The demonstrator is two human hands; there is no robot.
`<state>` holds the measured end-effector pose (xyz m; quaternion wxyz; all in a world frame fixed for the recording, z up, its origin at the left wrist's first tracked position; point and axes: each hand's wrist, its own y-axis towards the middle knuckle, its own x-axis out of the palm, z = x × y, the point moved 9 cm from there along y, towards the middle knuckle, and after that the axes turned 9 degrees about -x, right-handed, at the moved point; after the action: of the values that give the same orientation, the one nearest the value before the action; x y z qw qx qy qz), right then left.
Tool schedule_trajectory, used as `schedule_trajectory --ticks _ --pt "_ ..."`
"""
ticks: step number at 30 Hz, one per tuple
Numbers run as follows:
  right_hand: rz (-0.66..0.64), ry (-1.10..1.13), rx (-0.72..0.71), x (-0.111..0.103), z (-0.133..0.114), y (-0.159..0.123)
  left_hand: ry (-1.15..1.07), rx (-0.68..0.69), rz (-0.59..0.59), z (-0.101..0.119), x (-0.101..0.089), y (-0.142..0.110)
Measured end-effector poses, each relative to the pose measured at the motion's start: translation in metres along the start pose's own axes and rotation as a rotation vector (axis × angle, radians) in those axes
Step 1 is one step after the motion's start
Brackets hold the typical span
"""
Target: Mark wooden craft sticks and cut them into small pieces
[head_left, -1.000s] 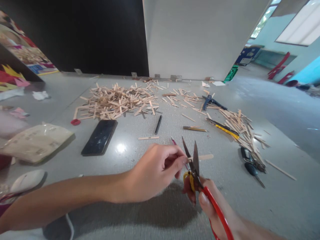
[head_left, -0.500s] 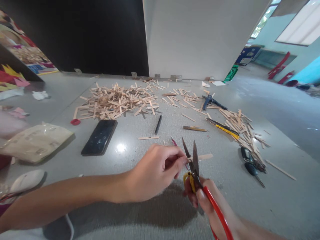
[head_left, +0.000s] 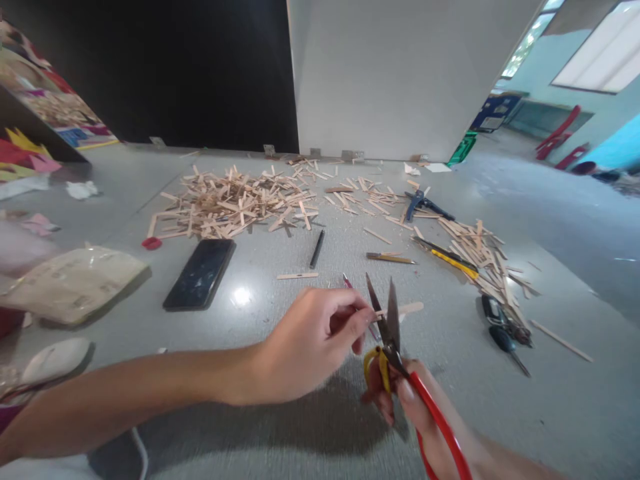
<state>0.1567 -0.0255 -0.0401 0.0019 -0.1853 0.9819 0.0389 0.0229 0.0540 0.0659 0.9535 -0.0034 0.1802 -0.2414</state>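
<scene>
My left hand [head_left: 320,333] pinches one end of a flat wooden craft stick [head_left: 411,308] between thumb and fingertips. The stick passes between the parted blades of a pair of scissors [head_left: 387,327] and sticks out to their right. My right hand [head_left: 415,407] is wrapped around the scissors' handles, one red and one yellow. Partly behind my left fingers lies a pinkish pen [head_left: 349,283]. Another craft stick with a dark mark [head_left: 297,275] lies flat on the table beyond my left hand, near a black pen [head_left: 317,249].
Behind lies a large pile of wooden sticks [head_left: 235,203]. To the right are a yellow cutter knife [head_left: 453,262], a blue-handled tool [head_left: 420,202], more sticks and keys [head_left: 503,330]. At left are a phone [head_left: 199,275], a plastic packet [head_left: 80,283] and a white mouse [head_left: 57,360].
The scissors have shifted very slightly, and the stick's free end has tipped up a little. My left hand stays almost where it was.
</scene>
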Motion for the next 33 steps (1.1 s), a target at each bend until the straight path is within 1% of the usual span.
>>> schedule_trajectory --ticks 4,8,11,15,21,26,31,33 --pt "-0.008 -0.052 -0.060 -0.003 -0.010 0.000 -0.062 -0.019 0.011 -0.001 -0.003 0.001" --pt "-0.055 -0.141 -0.078 -0.001 -0.019 0.003 -0.076 -0.024 -0.010 -0.002 0.000 0.002" --pt "-0.060 -0.179 -0.082 0.000 -0.023 0.006 -0.073 -0.014 -0.019 -0.003 0.002 0.001" --pt "-0.053 -0.225 -0.071 -0.003 -0.021 0.004 -0.035 -0.022 -0.013 -0.005 0.003 0.000" --pt "-0.041 -0.232 -0.058 -0.007 -0.013 -0.001 -0.005 -0.023 -0.012 -0.006 0.005 -0.002" --pt "-0.097 -0.221 -0.062 -0.001 -0.018 0.005 0.014 0.005 -0.004 -0.004 0.006 -0.003" --pt "-0.057 -0.253 -0.042 -0.004 -0.019 0.006 0.037 0.012 0.001 -0.006 0.006 -0.003" --pt "-0.060 -0.250 -0.044 -0.003 -0.020 0.007 0.039 0.009 0.001 -0.007 0.006 -0.002"
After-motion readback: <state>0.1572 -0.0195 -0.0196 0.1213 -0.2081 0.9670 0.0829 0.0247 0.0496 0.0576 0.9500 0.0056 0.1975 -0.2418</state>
